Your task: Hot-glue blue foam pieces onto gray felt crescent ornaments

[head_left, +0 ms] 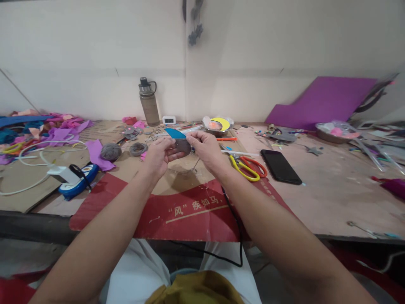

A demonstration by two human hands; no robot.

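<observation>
While both hands meet above the surface (332,190), the left hand (158,157) and right hand (205,147) each pinch the same small piece: a grey felt shape (182,146) with a blue piece (175,133) along its top. Both grips are narrow, closed on the felt between thumb and fingertips. Held only at its edges, the soft piece could slip or the blue part shift if either pinch loosens. Just right of the grip lie the scissors (247,166), then a phone (280,166); a sideways sweep could knock them. Left of the grip sit yarn balls (110,151). Below it, red cardboard (190,211) offers open room up to the near edge.
</observation>
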